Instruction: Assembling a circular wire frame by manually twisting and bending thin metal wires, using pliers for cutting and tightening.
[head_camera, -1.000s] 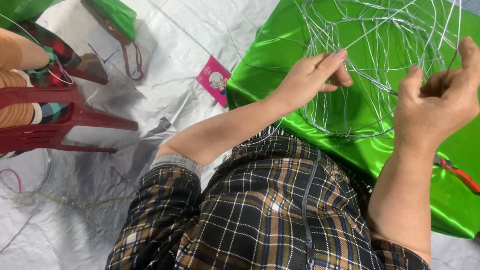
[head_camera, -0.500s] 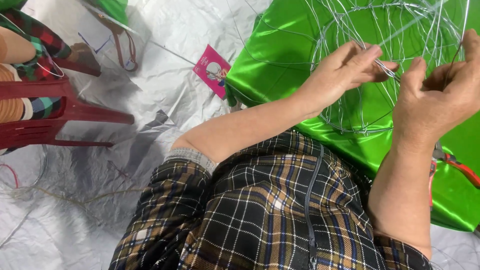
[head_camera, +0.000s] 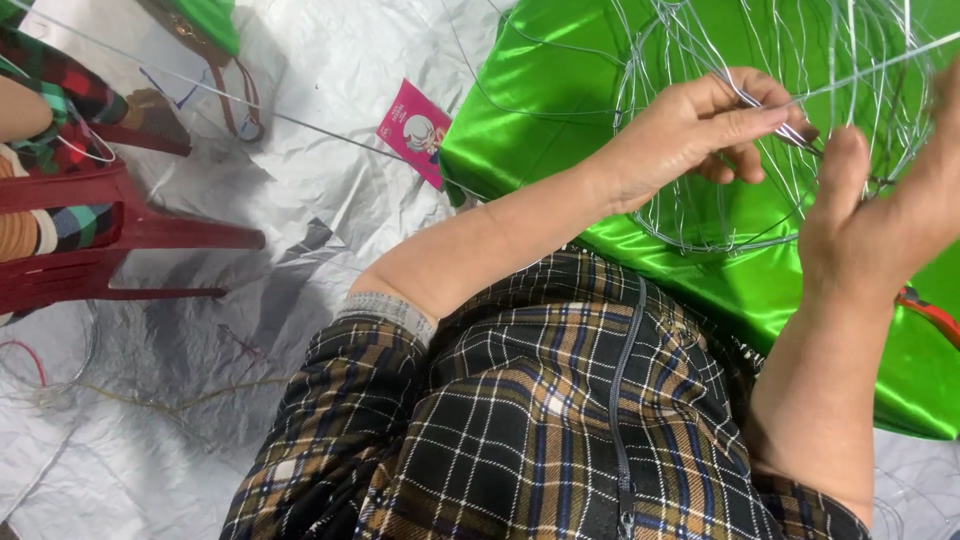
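A frame of thin silver wire (head_camera: 690, 215), bent into loops, rests over shiny green satin cloth (head_camera: 560, 110) in front of me. My left hand (head_camera: 690, 125) pinches a strand of that wire between thumb and fingers. My right hand (head_camera: 880, 225) is close beside it at the right edge, thumb raised, fingers curled around other strands of the same frame. A long straight wire runs from between my hands toward the upper right. My checked jacket fills the lower middle.
A dark red plastic chair (head_camera: 110, 235) with another person's legs stands at the left on a silver-grey ground sheet (head_camera: 200, 400). A pink card (head_camera: 415, 135) lies beside the cloth. A red-handled tool (head_camera: 930, 310) peeks out at the right. Loose wire lies lower left.
My left hand has moved right along the wire frame, toward my right hand, and now pinches a strand. The view has shifted slightly closer over the cloth.
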